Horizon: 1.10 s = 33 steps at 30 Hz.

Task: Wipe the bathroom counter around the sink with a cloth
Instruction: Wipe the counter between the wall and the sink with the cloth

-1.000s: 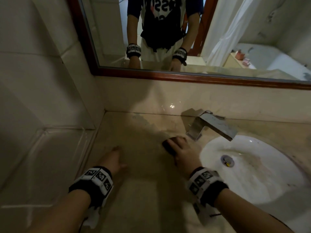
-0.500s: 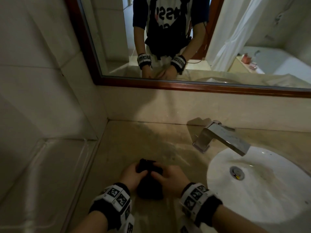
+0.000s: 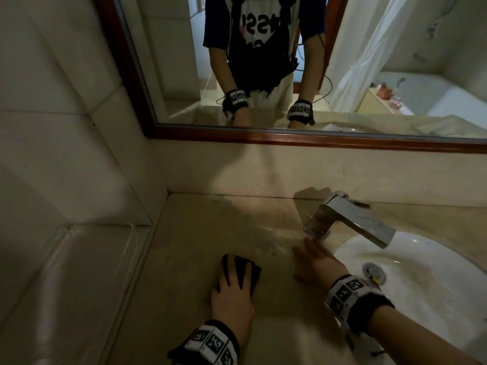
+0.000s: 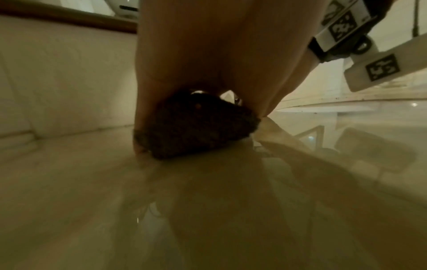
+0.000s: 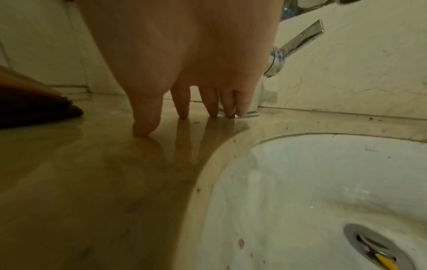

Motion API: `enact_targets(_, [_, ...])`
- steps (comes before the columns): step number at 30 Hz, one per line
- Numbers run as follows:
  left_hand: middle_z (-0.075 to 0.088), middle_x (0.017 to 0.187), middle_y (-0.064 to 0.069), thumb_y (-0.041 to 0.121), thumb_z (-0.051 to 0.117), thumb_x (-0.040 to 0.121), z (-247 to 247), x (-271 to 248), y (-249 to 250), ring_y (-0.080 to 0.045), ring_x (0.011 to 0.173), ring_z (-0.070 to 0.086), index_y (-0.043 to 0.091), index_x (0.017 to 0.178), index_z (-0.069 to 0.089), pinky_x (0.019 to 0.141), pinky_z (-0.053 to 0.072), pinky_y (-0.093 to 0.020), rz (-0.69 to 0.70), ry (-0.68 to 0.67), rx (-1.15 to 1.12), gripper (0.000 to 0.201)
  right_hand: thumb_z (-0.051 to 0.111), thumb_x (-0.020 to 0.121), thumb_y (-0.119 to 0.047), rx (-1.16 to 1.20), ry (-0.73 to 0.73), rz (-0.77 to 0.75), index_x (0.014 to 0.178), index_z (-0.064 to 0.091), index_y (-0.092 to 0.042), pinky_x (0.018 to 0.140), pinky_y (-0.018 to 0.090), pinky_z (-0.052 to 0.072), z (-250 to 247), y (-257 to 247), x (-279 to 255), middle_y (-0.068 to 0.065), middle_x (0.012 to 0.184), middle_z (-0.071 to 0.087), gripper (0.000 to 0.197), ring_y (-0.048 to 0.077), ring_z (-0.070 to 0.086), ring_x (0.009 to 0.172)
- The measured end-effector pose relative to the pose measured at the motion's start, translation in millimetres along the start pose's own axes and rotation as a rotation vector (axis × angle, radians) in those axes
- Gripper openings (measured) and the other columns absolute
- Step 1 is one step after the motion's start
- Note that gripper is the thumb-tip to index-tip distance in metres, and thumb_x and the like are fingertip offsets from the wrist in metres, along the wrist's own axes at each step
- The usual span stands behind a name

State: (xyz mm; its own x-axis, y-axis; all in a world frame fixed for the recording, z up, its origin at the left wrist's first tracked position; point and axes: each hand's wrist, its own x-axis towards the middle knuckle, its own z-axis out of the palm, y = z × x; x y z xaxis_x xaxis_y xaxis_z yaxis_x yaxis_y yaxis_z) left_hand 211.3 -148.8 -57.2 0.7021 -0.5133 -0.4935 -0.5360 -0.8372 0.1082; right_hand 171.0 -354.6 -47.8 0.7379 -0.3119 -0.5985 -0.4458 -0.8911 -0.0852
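Note:
A small dark folded cloth (image 3: 246, 270) lies on the beige stone counter (image 3: 200, 233), left of the sink. My left hand (image 3: 232, 288) lies flat on top of it with fingers spread, pressing it down; the left wrist view shows the cloth (image 4: 196, 129) under the palm. My right hand (image 3: 315, 259) rests flat on the wet counter between the cloth and the white sink (image 3: 434, 285), with straight fingertips (image 5: 183, 113) touching the surface at the foot of the chrome tap (image 3: 353, 219). It holds nothing.
A tiled wall (image 3: 66, 154) closes the counter's left side, with a tiled ledge (image 3: 79, 285) below it. A wood-framed mirror (image 3: 290, 138) hangs over the backsplash. The tap's lever (image 5: 300, 40) juts out near my right hand. The sink drain (image 3: 374, 272) holds something yellow.
The cloth has passed from my right hand, through both hands together, to my left hand alone. My right hand has moved right and settled flat beside the tap.

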Motion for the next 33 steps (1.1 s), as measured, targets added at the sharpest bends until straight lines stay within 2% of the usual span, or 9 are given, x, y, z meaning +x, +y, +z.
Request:
enact_targets(6, [-0.015, 0.155, -0.026, 0.007, 0.022, 0.101, -9.3, 8.2, 7.8, -0.044, 0.139, 0.021, 0.013, 0.152, -0.004, 0.107, 0.037, -0.046, 0.012, -0.036, 0.117, 0.057, 0.050, 0.090, -0.048, -0.009, -0.044, 0.018, 0.147, 0.002, -0.036, 0.118, 0.043, 0.012, -2.4, -1.9, 0.5, 0.004, 0.158, -0.016, 0.076, 0.029, -0.007, 0.146])
enact_targets(9, [0.009, 0.155, -0.023, 0.008, 0.034, 0.099, -27.7, 29.0, -7.1, -0.040, 0.133, 0.034, 0.015, 0.149, 0.019, 0.107, 0.040, -0.045, 0.075, -0.049, 0.035, 0.053, 0.051, 0.088, -0.049, -0.058, -0.017, 0.011, 0.147, 0.009, -0.034, 0.116, 0.042, 0.022, -6.7, -4.3, -0.3, 0.007, 0.158, -0.006, 0.074, 0.031, 0.007, 0.145])
enact_targets(12, [0.032, 0.148, -0.015, 0.010, 0.046, 0.096, -52.7, 55.9, -33.6, -0.032, 0.129, 0.044, 0.019, 0.144, 0.036, 0.108, 0.039, -0.042, 0.129, 0.140, -0.227, 0.050, 0.052, 0.088, -0.048, -0.105, -0.010, 0.019, 0.147, 0.014, -0.030, 0.113, 0.040, 0.032, -12.3, -10.0, -0.2, 0.010, 0.157, 0.004, 0.072, 0.031, 0.023, 0.141])
enact_targets(16, [0.022, 0.156, -0.011, 0.017, 0.044, 0.098, -91.3, 97.2, -75.5, -0.029, 0.140, 0.031, 0.024, 0.148, 0.027, 0.118, 0.024, -0.035, 0.112, 0.319, -0.286, 0.053, 0.052, 0.088, -0.047, -0.136, -0.047, 0.020, 0.147, 0.014, -0.030, 0.110, 0.039, 0.036, -16.4, -11.5, 1.9, 0.013, 0.156, 0.006, 0.072, 0.032, 0.031, 0.136])
enact_targets(19, [0.027, 0.154, -0.017, 0.019, 0.052, 0.094, -104.2, 121.2, -92.4, -0.033, 0.138, 0.034, 0.015, 0.149, 0.025, 0.114, 0.025, -0.036, 0.047, 0.429, -0.244, 0.062, 0.053, 0.088, -0.049, -0.143, -0.032, -0.010, 0.146, 0.016, -0.030, 0.111, 0.039, 0.034, -16.4, -6.8, 4.4, 0.013, 0.156, 0.005, 0.071, 0.032, 0.030, 0.136])
enact_targets(23, [0.013, 0.157, -0.016, 0.030, 0.055, 0.092, -96.9, 137.1, -102.2, -0.033, 0.142, 0.022, 0.020, 0.149, 0.023, 0.117, 0.022, -0.037, -0.150, 0.369, -0.179, 0.066, 0.051, 0.088, -0.050, -0.157, -0.060, -0.045, 0.147, 0.015, -0.031, 0.113, 0.039, 0.032, -17.6, -2.3, 7.2, 0.011, 0.157, 0.006, 0.072, 0.031, 0.028, 0.138])
enact_targets(27, [0.012, 0.158, -0.009, 0.034, 0.042, 0.098, -83.5, 148.7, -101.6, -0.031, 0.141, 0.025, 0.027, 0.147, 0.030, 0.114, 0.030, -0.036, -0.088, 0.331, -0.161, 0.051, 0.050, 0.088, -0.052, -0.174, -0.070, -0.046, 0.147, 0.014, -0.032, 0.110, 0.039, 0.034, -18.4, -0.3, 11.0, 0.012, 0.157, 0.005, 0.073, 0.031, 0.032, 0.135])
enact_targets(30, [0.004, 0.160, -0.010, 0.021, 0.038, 0.100, -81.1, 149.1, -90.6, -0.030, 0.146, 0.016, 0.023, 0.151, 0.018, 0.116, 0.029, -0.038, -0.075, 0.281, -0.082, 0.055, 0.048, 0.087, -0.055, -0.191, -0.093, -0.032, 0.147, 0.012, -0.031, 0.109, 0.039, 0.034, -18.6, -2.2, 13.1, 0.013, 0.156, 0.009, 0.074, 0.031, 0.034, 0.134])
enact_targets(33, [0.000, 0.160, -0.010, 0.010, 0.030, 0.100, -77.1, 137.8, -62.5, -0.030, 0.147, 0.009, 0.020, 0.151, 0.013, 0.117, 0.025, -0.035, 0.021, 0.245, -0.048, 0.054, 0.048, 0.087, -0.055, -0.195, -0.086, -0.027, 0.148, 0.011, -0.029, 0.108, 0.038, 0.035, -19.7, -1.7, 13.5, 0.015, 0.155, 0.015, 0.075, 0.030, 0.037, 0.132])
